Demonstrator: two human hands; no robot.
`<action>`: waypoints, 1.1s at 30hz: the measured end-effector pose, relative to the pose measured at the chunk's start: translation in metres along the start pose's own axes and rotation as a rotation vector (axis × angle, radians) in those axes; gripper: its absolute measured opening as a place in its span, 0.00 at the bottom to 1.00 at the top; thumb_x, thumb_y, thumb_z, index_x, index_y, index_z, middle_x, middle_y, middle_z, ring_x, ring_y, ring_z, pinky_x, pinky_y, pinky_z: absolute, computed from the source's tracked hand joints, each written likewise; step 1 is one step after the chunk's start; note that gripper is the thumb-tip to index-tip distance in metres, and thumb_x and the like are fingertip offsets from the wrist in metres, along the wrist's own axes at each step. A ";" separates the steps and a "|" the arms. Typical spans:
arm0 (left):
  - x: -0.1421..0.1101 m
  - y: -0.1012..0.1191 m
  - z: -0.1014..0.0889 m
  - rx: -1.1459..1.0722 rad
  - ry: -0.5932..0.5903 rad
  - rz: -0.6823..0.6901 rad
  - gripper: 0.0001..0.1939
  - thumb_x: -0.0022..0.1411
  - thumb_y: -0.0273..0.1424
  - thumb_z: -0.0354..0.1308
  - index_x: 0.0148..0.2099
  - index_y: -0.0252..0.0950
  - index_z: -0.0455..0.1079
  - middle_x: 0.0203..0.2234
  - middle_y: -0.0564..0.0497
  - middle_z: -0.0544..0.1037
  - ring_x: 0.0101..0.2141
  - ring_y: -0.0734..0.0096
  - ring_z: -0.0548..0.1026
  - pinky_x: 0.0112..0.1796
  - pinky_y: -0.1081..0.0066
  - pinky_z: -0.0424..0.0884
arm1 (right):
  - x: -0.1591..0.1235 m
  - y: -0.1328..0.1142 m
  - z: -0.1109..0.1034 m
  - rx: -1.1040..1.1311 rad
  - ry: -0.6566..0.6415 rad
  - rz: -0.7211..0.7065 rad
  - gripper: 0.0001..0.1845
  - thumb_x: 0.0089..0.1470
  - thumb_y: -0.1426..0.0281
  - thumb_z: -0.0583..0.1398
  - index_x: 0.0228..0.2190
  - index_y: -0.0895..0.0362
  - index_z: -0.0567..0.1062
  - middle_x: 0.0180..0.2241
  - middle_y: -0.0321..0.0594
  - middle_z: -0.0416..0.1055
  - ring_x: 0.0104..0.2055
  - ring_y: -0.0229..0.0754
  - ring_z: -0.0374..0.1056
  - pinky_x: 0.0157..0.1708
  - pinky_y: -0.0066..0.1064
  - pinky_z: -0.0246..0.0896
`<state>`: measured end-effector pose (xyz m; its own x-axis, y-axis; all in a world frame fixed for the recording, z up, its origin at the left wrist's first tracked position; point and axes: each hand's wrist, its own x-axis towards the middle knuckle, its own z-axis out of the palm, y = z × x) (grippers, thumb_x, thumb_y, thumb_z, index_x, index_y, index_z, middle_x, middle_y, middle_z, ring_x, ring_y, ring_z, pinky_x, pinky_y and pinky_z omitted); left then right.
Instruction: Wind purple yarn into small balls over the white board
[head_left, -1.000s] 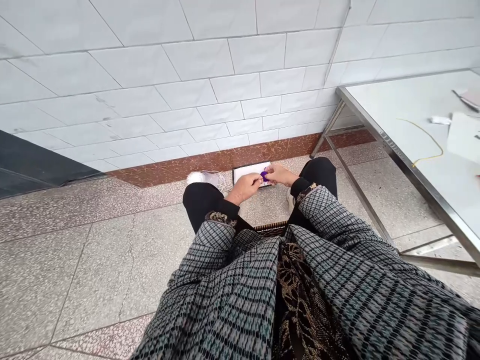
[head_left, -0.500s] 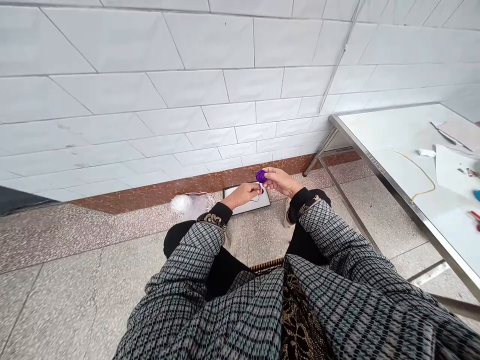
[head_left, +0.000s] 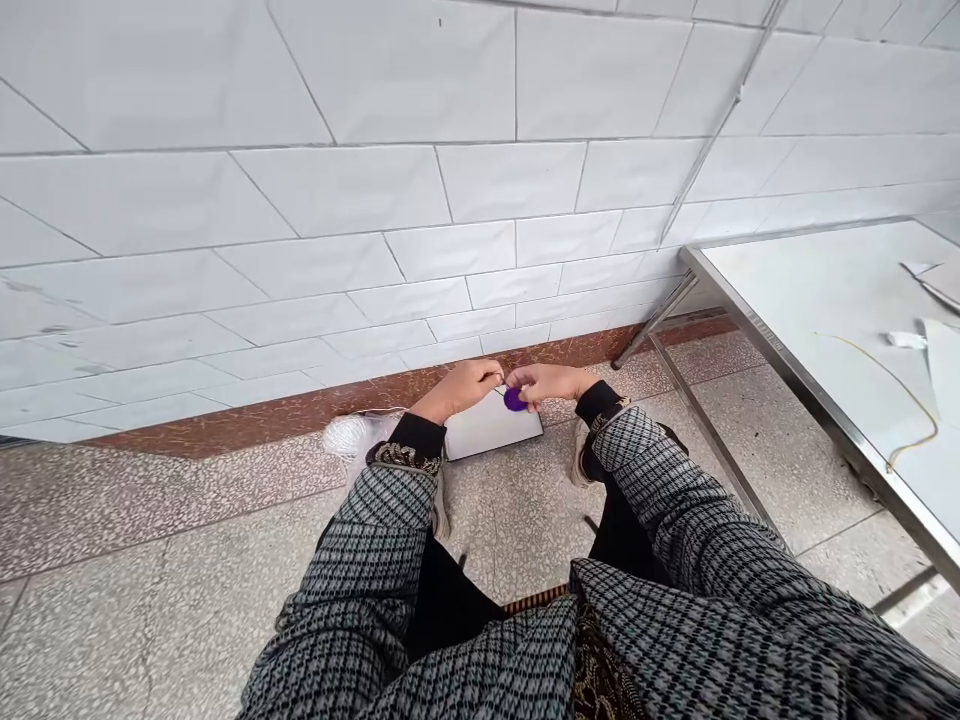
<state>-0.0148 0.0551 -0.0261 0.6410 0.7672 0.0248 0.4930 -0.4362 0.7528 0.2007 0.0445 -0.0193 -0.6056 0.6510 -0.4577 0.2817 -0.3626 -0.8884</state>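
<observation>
A small purple yarn ball [head_left: 514, 399] is pinched in the fingers of my right hand [head_left: 546, 383]. Close to its left, my left hand [head_left: 466, 386] is closed with thumb and fingertips together on a thin dark strand of yarn [head_left: 495, 381] that runs toward the ball. Both hands hover over a white board [head_left: 487, 432] with a dark rim, lying on the floor between my feet; my hands cover its far part. Beside my left wrist, a ball of white yarn [head_left: 348, 436] in clear plastic rests on the floor, partly hidden by my sleeve.
A metal-framed table [head_left: 817, 290] stands at the right, with a yellow cord [head_left: 926, 415] and papers [head_left: 945, 360] on it. Ahead rises a white tiled wall [head_left: 472, 180] with a reddish-brown base strip [head_left: 225, 430]. My shoes [head_left: 581, 455] flank the board.
My left hand has moved up and left, while the purple yarn ball in my right hand has tipped lower, nearer the board. The whole view has shifted slightly.
</observation>
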 end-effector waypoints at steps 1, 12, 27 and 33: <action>0.000 -0.001 -0.001 -0.028 -0.001 -0.021 0.14 0.63 0.39 0.48 0.30 0.36 0.66 0.24 0.54 0.70 0.28 0.71 0.66 0.32 0.72 0.61 | -0.003 -0.003 -0.002 0.118 0.008 -0.060 0.15 0.47 0.80 0.62 0.38 0.58 0.72 0.25 0.32 0.74 0.21 0.32 0.69 0.21 0.22 0.64; -0.021 0.033 0.028 0.081 0.040 0.188 0.14 0.67 0.33 0.48 0.29 0.36 0.67 0.25 0.51 0.71 0.29 0.70 0.69 0.34 0.71 0.64 | -0.003 -0.014 0.010 0.211 0.460 -0.218 0.08 0.55 0.78 0.60 0.35 0.56 0.66 0.22 0.29 0.69 0.21 0.31 0.65 0.22 0.21 0.59; -0.036 0.033 0.023 -0.115 0.096 -0.038 0.13 0.63 0.37 0.51 0.31 0.35 0.68 0.24 0.53 0.71 0.28 0.70 0.69 0.33 0.71 0.64 | -0.032 -0.012 0.015 0.437 0.170 -0.463 0.20 0.48 0.66 0.67 0.40 0.55 0.66 0.32 0.33 0.73 0.26 0.31 0.66 0.27 0.25 0.65; -0.032 0.044 0.038 -0.049 -0.048 0.112 0.12 0.65 0.32 0.50 0.30 0.36 0.68 0.26 0.51 0.74 0.29 0.70 0.70 0.35 0.71 0.66 | -0.014 -0.006 0.011 0.045 0.503 -0.283 0.11 0.52 0.74 0.62 0.36 0.55 0.66 0.28 0.32 0.69 0.27 0.34 0.64 0.30 0.29 0.63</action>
<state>0.0089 -0.0068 -0.0184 0.7182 0.6912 0.0801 0.3880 -0.4934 0.7785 0.1989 0.0302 -0.0074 -0.2212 0.9597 -0.1735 0.1216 -0.1494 -0.9813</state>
